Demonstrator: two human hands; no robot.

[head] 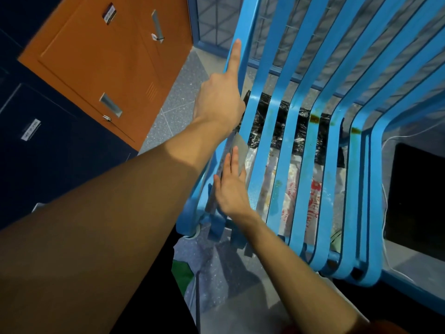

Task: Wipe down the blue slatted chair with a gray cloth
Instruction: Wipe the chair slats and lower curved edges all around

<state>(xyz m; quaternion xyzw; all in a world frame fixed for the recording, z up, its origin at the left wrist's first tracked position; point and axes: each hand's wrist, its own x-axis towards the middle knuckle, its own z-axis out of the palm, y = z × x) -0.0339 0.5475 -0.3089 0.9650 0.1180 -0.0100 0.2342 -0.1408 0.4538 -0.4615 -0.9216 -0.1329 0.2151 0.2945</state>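
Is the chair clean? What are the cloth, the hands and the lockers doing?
blue slatted chair: upright, brown stains on some slats.
gray cloth: pressed flat on the leftmost seat slat.
right hand: open, flat on the cloth.
left hand: index finger straight along the outer slat.
orange locker: shut.
dark blue locker: shut.

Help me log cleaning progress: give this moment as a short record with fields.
left hand: on the outermost left slat of the blue slatted chair, index finger straight along it; other fingers hidden
right hand: straight fingers press the gray cloth flat on that same slat, at the seat
stains: brownish marks at the seat-back bend, away from the cloth
under chair: black plastic, printed bags
beside chair: orange locker
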